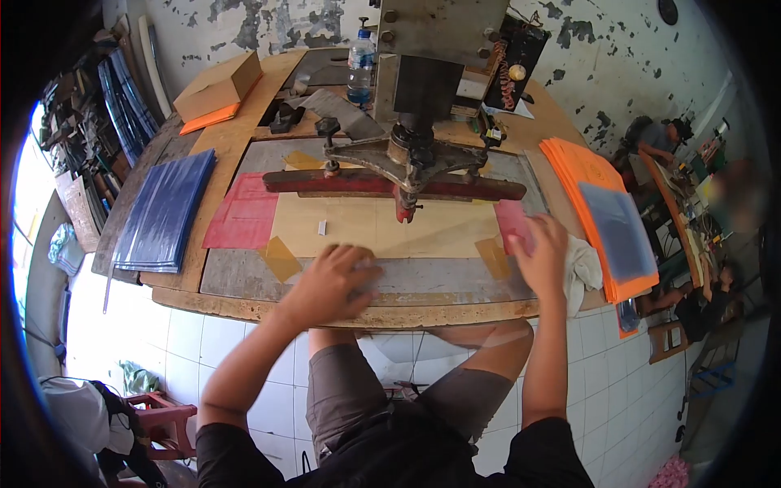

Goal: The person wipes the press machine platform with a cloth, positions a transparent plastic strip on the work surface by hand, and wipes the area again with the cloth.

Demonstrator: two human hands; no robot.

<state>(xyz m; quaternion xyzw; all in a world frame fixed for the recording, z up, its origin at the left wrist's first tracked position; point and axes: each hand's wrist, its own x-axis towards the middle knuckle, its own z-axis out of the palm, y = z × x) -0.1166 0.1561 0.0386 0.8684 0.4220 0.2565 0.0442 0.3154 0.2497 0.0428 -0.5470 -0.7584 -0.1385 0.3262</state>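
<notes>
My left hand (333, 281) is over the near edge of the press bed, its fingers curled and smeared by motion. Whether it grips anything is unclear. My right hand (543, 252) is bent at the right end of the bed, beside a pink patch (512, 221). A see-through plastic sheet (455, 237), faint and blurred, stretches leftward from its fingers. Beneath lies a pale yellow board (358, 224) with brown tape (278, 259) at its corners and a small white tag (322, 228). A pink sheet (240, 213) covers its left end. Above stands the press's red bar (358, 184).
Blue plastic covers (167, 215) are stacked left, and orange folders (582, 183) with a blue cover (616, 221) right. A white cloth (582, 268) lies near my right wrist. Behind are a cardboard box (215, 88) and water bottle (360, 69). Two people sit far right.
</notes>
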